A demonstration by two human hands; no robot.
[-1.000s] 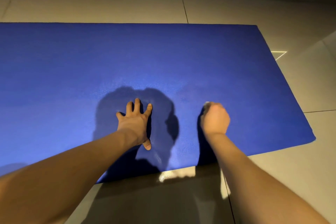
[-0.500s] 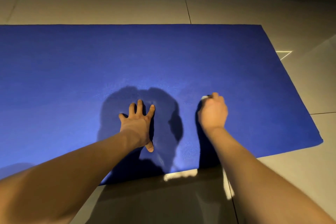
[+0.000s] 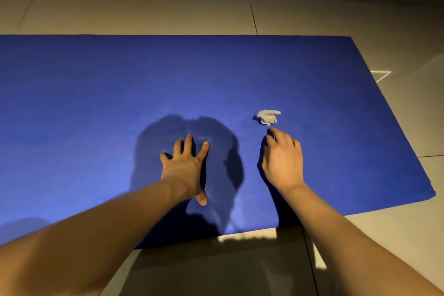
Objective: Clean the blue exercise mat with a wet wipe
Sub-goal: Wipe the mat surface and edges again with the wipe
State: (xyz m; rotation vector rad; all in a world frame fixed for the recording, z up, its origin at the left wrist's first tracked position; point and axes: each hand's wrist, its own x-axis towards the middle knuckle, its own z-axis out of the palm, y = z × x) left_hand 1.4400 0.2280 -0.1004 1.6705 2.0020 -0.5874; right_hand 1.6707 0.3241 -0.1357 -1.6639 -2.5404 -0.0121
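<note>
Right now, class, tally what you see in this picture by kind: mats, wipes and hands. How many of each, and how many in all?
Blue rectangular exercise mat: 1
Crumpled white wet wipe: 1
Bare hands: 2, the left hand and the right hand
Total: 4

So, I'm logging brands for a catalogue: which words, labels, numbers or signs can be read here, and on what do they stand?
None can be read.
Blue exercise mat: plain surface, no logo or print in view.
Wet wipe: crumpled, no lettering visible.
Tiled floor: only a thin bright triangle outline, which holds no letters or numbers.
</note>
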